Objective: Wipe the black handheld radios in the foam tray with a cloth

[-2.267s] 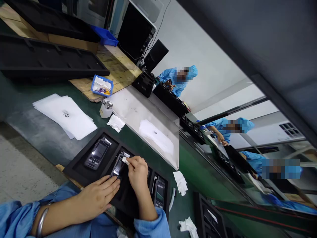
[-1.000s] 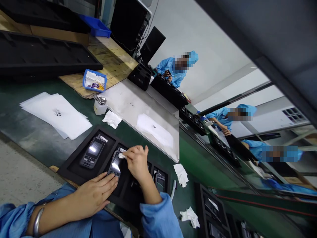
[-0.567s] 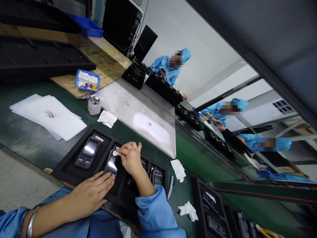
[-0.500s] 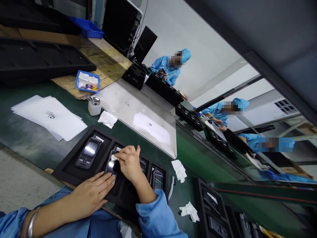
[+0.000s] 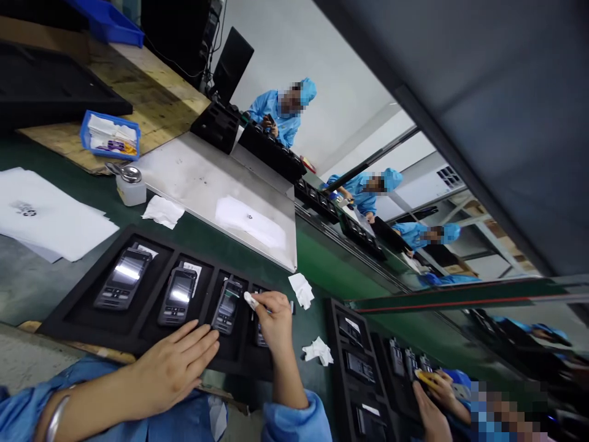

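The right hand (image 5: pixel 276 316), lower centre of the frame, pinches a small white pad (image 5: pixel 251 300) between thumb and forefinger, just beside the third handset (image 5: pixel 227 305) seated in the black tray (image 5: pixel 69 310). The left hand (image 5: pixel 177 367) lies open and flat on the tray's near rim, apparently steadying it. Crumpled wipes (image 5: pixel 301 288) lie within reach to the right.

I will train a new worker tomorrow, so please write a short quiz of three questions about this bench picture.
1. True or false: the right hand pinches a small white wipe.
2. Where do the fingers of the left hand rest? A) on the near edge of the black tray B) on a keyboard C) on a cup
3. What colour is the small bin on the wooden board?
Key: 1 true; 2 A; 3 blue.
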Tool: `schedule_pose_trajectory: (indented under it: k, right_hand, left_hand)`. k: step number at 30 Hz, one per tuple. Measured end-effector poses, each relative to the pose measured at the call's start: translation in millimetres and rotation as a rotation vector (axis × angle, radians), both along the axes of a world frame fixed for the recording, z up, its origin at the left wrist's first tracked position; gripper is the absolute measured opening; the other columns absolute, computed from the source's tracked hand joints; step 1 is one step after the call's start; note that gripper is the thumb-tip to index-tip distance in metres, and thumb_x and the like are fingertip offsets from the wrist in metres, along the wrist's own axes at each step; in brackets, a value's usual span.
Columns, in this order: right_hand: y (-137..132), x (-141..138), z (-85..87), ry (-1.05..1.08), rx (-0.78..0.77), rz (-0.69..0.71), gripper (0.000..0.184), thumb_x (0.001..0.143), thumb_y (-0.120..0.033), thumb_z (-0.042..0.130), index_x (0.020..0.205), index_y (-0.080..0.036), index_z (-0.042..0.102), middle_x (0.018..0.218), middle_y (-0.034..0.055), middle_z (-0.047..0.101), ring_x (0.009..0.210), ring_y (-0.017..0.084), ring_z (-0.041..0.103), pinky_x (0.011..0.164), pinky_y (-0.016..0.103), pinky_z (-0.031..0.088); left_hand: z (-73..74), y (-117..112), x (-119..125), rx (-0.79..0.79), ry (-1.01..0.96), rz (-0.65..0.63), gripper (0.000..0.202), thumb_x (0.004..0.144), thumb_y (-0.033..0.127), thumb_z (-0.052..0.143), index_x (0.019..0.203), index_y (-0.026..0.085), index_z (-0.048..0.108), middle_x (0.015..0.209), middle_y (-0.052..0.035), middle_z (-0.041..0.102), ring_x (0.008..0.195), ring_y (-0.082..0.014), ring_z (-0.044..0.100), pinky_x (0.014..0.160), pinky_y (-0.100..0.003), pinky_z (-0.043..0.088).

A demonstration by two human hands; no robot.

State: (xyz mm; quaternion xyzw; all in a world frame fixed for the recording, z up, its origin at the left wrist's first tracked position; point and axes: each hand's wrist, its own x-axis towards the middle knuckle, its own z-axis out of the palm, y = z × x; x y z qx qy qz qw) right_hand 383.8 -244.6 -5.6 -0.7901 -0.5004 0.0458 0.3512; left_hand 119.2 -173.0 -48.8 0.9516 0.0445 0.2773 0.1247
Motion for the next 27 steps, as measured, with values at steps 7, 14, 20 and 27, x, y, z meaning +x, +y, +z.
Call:
schedule_pose_trajectory:
  k: [7, 14, 20, 27]
  right_hand:
    - [51, -26, 2.9, -0.137, -0.239, 0.051, 0.031, 0.086, -0.007, 0.062, 0.090, -0.033, 0.079, 0.093, 0.0007, 0.072, 0.105, 0.025, 0.052, 0.108, 0.071, 0.012]
    - [23, -25, 10.2, -0.093, -0.327, 0.388, 0.041, 0.080, 0.000, 0.064, 0.092, -0.037, 0.078, 0.090, -0.0011, 0.071, 0.104, 0.023, 0.053, 0.113, 0.069, 0.008]
    - [39, -9, 8.0, -0.163, -0.290, 0.191, 0.035, 0.085, -0.004, 0.061, 0.093, -0.034, 0.078, 0.093, 0.0003, 0.072, 0.105, 0.023, 0.052, 0.112, 0.069, 0.012]
    - [23, -23, 11.4, -0.043, -0.350, 0.425, 0.039, 0.081, -0.003, 0.065, 0.091, -0.038, 0.078, 0.088, -0.0023, 0.071, 0.104, 0.021, 0.054, 0.116, 0.066, 0.005]
  left_hand:
    - [-11.4, -9, 44, 0.080, 0.236, -0.014, 0.056, 0.096, 0.044, 0.055, 0.141, 0.011, 0.052, 0.144, -0.0145, 0.057, 0.131, -0.0268, 0.054, 0.110, -0.040, 0.040]
    - [-14.5, -10, 42, 0.096, 0.281, -0.019, 0.058, 0.097, 0.047, 0.052, 0.142, 0.011, 0.052, 0.146, -0.0128, 0.056, 0.133, -0.0270, 0.051, 0.109, -0.041, 0.040]
    - [-12.9, -9, 44, 0.116, 0.302, -0.041, 0.058, 0.099, 0.047, 0.048, 0.145, 0.010, 0.049, 0.148, -0.0111, 0.053, 0.135, -0.0272, 0.049, 0.109, -0.041, 0.040]
    - [-13.0, -9, 43, 0.042, 0.365, -0.056, 0.061, 0.095, 0.038, 0.054, 0.149, 0.011, 0.044, 0.151, -0.0126, 0.050, 0.137, -0.0267, 0.047, 0.113, -0.040, 0.037]
